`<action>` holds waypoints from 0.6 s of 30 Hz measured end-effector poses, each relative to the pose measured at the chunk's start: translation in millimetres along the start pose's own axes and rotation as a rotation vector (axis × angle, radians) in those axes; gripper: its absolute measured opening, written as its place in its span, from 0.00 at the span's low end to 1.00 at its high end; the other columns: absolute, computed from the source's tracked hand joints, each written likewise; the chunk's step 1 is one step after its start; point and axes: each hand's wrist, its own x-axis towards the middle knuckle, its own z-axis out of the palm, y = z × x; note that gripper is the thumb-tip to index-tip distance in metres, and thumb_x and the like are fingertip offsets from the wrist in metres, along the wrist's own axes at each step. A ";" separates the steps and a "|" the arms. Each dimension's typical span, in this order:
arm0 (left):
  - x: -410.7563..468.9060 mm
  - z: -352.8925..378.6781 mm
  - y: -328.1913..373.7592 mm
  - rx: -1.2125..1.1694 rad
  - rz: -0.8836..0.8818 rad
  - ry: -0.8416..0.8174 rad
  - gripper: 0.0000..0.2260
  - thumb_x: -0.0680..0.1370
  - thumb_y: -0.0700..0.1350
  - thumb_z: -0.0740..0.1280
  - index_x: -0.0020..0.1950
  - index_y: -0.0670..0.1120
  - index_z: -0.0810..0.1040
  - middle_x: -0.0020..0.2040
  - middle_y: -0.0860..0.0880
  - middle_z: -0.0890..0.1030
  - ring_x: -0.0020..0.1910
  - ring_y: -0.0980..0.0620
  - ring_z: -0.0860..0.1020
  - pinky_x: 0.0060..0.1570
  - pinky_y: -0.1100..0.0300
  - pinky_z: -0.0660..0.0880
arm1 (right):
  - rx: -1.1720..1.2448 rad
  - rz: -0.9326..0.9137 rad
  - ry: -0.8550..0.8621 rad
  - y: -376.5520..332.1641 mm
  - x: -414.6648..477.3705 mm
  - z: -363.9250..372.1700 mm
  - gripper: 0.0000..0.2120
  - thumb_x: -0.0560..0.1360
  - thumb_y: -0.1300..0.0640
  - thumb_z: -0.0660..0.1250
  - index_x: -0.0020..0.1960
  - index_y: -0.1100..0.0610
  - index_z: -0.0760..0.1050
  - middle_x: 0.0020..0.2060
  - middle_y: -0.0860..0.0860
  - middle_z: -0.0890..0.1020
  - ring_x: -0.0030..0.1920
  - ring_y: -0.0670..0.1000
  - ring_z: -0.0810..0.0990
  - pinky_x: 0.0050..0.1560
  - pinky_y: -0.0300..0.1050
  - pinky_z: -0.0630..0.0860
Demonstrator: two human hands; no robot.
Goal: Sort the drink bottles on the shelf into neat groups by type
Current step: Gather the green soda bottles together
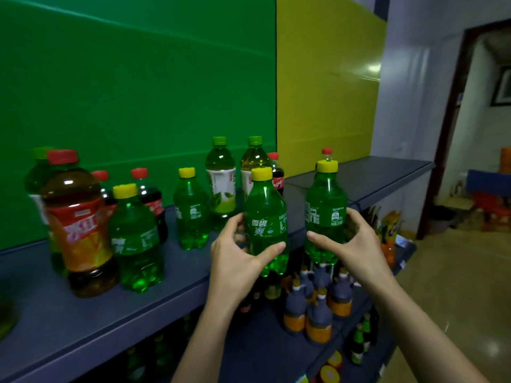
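1. Head view. Landmark: red-label tea btl, upright at the front left of the blue shelf
2. L hand, well right of the tea btl: thumb and fingers wrapped round the label of a yellow-cap soda btl, held upright. Its base shows past the shelf's front edge
3. R hand, farther right of the tea btl: thumb in front, fingers behind, gripping a second soda btl, also upright and just apart from the first
4. Third soda btl stands just right of the tea btl, approx touching it; fourth soda btl is right of the tea btl and farther back
5. Two green-cap tea btls stand right of the tea btl at the back, vs green backboard
6. Red-cap cola btl is behind-right of the tea btl; another cola btl is far right of it, behind the L-hand btl
7. Blue-topped btls sit on a lower level, down-right of the tea btl
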 end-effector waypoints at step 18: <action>116.6 136.5 -67.1 0.245 0.030 0.089 0.36 0.67 0.52 0.74 0.71 0.48 0.62 0.64 0.51 0.72 0.64 0.53 0.72 0.63 0.50 0.72 | 0.028 -0.045 -0.214 119.8 180.1 3.6 0.31 0.64 0.53 0.77 0.63 0.51 0.69 0.49 0.35 0.77 0.50 0.31 0.74 0.48 0.24 0.70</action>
